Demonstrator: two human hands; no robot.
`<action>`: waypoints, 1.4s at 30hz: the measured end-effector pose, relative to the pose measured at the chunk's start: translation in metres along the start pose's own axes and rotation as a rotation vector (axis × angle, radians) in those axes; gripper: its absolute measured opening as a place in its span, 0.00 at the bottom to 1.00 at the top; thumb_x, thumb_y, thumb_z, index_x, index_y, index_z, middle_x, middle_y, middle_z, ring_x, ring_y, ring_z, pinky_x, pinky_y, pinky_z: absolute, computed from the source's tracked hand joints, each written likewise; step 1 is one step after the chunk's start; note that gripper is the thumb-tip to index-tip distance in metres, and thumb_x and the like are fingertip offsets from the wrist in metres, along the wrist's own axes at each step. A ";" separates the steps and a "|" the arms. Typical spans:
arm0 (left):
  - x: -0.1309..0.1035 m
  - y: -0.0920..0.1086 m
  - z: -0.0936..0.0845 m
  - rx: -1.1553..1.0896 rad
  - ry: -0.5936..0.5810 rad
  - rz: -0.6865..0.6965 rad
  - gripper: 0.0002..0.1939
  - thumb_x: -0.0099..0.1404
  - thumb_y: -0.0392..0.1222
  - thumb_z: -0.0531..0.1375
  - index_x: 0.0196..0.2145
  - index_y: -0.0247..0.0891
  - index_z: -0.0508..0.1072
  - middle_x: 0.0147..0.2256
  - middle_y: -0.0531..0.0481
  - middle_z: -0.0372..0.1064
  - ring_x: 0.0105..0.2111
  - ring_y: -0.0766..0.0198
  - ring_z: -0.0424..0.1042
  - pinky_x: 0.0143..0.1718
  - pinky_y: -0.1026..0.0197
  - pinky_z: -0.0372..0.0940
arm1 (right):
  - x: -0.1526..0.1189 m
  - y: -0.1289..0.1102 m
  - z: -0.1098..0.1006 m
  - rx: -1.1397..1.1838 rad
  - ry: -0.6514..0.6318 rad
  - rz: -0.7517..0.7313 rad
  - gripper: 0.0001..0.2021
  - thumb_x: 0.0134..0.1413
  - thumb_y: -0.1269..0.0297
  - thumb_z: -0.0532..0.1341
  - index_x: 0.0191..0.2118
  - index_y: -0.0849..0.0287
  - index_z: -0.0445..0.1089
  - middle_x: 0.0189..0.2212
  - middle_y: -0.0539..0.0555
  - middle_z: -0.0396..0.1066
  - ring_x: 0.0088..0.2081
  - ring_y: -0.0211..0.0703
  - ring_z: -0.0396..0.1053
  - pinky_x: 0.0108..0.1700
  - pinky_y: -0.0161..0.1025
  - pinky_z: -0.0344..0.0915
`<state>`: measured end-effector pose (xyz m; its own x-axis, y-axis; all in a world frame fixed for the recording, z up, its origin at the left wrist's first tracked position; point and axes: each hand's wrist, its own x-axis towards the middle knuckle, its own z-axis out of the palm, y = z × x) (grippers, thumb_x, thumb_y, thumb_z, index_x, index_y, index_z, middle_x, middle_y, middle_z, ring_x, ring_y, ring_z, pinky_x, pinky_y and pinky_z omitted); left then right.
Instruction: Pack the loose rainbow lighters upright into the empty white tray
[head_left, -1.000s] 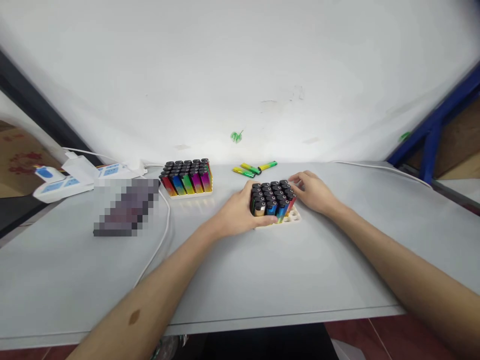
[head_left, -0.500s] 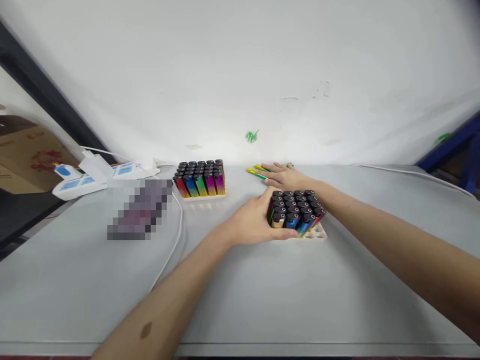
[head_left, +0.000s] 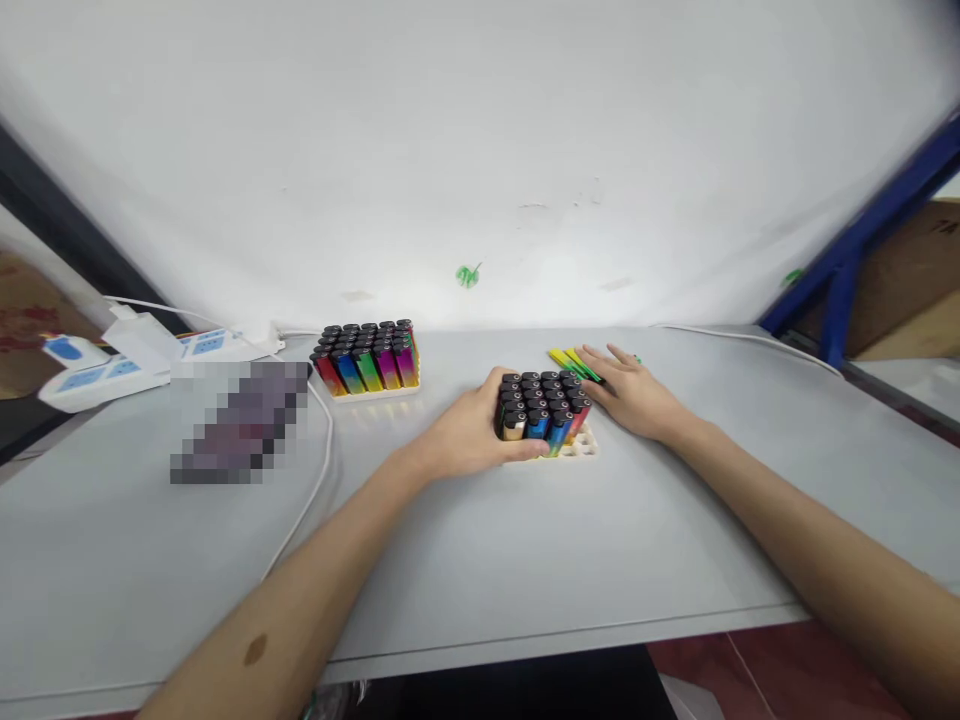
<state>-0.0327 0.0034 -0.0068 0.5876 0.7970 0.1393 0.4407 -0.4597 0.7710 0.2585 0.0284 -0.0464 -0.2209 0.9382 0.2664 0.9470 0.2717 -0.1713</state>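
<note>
Upright lighters (head_left: 536, 400) with black tops and coloured bodies stand packed in a white holed tray (head_left: 586, 445). My left hand (head_left: 469, 430) is wrapped round their left side, thumb across the front. A few holes at the tray's right front hold no lighter. Just beyond the tray, my right hand (head_left: 634, 392) lies low over the table with fingers stretched and spread. Yellow-green lighters (head_left: 574, 360) lie flat at its fingertips, partly covered by them. Farther left, a second tray (head_left: 379, 395) holds rows of upright rainbow-coloured lighters (head_left: 365, 362).
A white power strip (head_left: 161, 365) with plugs lies at the back left. In front of it is a pixelated dark object (head_left: 247, 420), with a white cable (head_left: 328, 455) beside it. A white wall (head_left: 450, 150) rises behind the grey table (head_left: 450, 550); a blue frame (head_left: 840, 310) stands right.
The view has swung. My right hand has drawn the flat yellow-green lighters rightward and nearer, relative to the tray. My left hand keeps its hold on the upright lighters.
</note>
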 end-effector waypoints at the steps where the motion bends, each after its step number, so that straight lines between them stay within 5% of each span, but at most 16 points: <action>1: 0.000 0.000 0.000 0.008 0.002 -0.006 0.36 0.53 0.54 0.69 0.54 0.44 0.61 0.48 0.47 0.73 0.47 0.52 0.74 0.44 0.53 0.67 | -0.001 0.002 -0.002 0.030 0.025 0.013 0.30 0.67 0.50 0.49 0.71 0.53 0.52 0.69 0.55 0.54 0.71 0.64 0.45 0.66 0.64 0.53; 5: 0.000 0.001 0.000 0.035 0.012 -0.033 0.36 0.52 0.56 0.69 0.54 0.43 0.61 0.48 0.47 0.73 0.46 0.51 0.74 0.43 0.53 0.67 | -0.002 0.024 -0.009 0.031 0.094 0.096 0.26 0.63 0.61 0.50 0.63 0.62 0.63 0.60 0.63 0.67 0.65 0.61 0.58 0.65 0.58 0.55; 10: -0.001 0.002 -0.001 0.050 0.014 -0.039 0.34 0.53 0.54 0.69 0.52 0.43 0.61 0.46 0.48 0.74 0.44 0.53 0.74 0.42 0.55 0.67 | -0.004 0.054 -0.016 -0.048 -0.008 0.203 0.23 0.57 0.61 0.55 0.57 0.60 0.71 0.54 0.64 0.70 0.56 0.62 0.66 0.58 0.56 0.62; 14: -0.001 0.003 -0.001 0.069 0.013 -0.053 0.35 0.53 0.55 0.69 0.54 0.43 0.61 0.44 0.49 0.74 0.42 0.54 0.74 0.40 0.56 0.66 | -0.007 0.053 -0.028 0.031 -0.073 0.278 0.19 0.55 0.56 0.58 0.48 0.58 0.75 0.42 0.59 0.75 0.46 0.56 0.72 0.50 0.50 0.68; 17: -0.001 0.003 -0.001 0.069 0.002 -0.067 0.36 0.54 0.55 0.68 0.55 0.44 0.60 0.43 0.50 0.74 0.40 0.54 0.74 0.39 0.56 0.66 | -0.008 0.046 -0.037 0.217 -0.003 0.379 0.20 0.49 0.55 0.64 0.47 0.57 0.75 0.40 0.57 0.76 0.41 0.51 0.73 0.44 0.47 0.69; 22: 0.000 0.003 -0.001 0.073 0.009 -0.066 0.36 0.54 0.55 0.68 0.55 0.44 0.59 0.42 0.50 0.74 0.40 0.54 0.75 0.39 0.56 0.67 | -0.009 0.035 -0.043 0.847 0.237 0.388 0.18 0.50 0.53 0.66 0.44 0.58 0.74 0.41 0.56 0.73 0.42 0.47 0.72 0.48 0.46 0.70; 27: 0.000 0.003 0.000 0.075 0.013 -0.067 0.36 0.53 0.55 0.68 0.54 0.44 0.59 0.42 0.50 0.75 0.39 0.54 0.75 0.37 0.56 0.67 | -0.009 0.010 -0.042 1.304 0.156 0.402 0.12 0.59 0.51 0.61 0.40 0.53 0.69 0.37 0.52 0.68 0.32 0.41 0.70 0.34 0.41 0.72; 30: 0.000 0.003 0.000 0.064 0.012 -0.068 0.36 0.53 0.55 0.68 0.54 0.43 0.59 0.41 0.49 0.75 0.39 0.54 0.75 0.38 0.56 0.67 | -0.010 -0.006 -0.039 1.386 0.053 0.441 0.12 0.62 0.48 0.58 0.42 0.50 0.65 0.25 0.46 0.61 0.19 0.34 0.56 0.19 0.33 0.57; 33: 0.000 0.003 0.000 0.064 0.013 -0.064 0.36 0.53 0.55 0.68 0.54 0.43 0.59 0.42 0.49 0.75 0.39 0.54 0.75 0.38 0.55 0.67 | -0.012 -0.015 -0.036 1.409 -0.038 0.458 0.13 0.62 0.47 0.56 0.42 0.50 0.64 0.19 0.42 0.50 0.16 0.32 0.42 0.16 0.31 0.43; 42: 0.000 0.003 0.000 0.072 0.013 -0.054 0.37 0.53 0.56 0.68 0.55 0.43 0.60 0.46 0.48 0.74 0.43 0.52 0.75 0.41 0.54 0.68 | -0.014 -0.031 -0.043 1.401 -0.120 0.454 0.11 0.61 0.52 0.59 0.40 0.54 0.68 0.23 0.45 0.53 0.19 0.33 0.44 0.17 0.32 0.42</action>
<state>-0.0316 0.0020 -0.0043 0.5530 0.8262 0.1078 0.5195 -0.4430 0.7307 0.2419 -0.0026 -0.0046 -0.0574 0.9904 -0.1255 -0.0385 -0.1278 -0.9911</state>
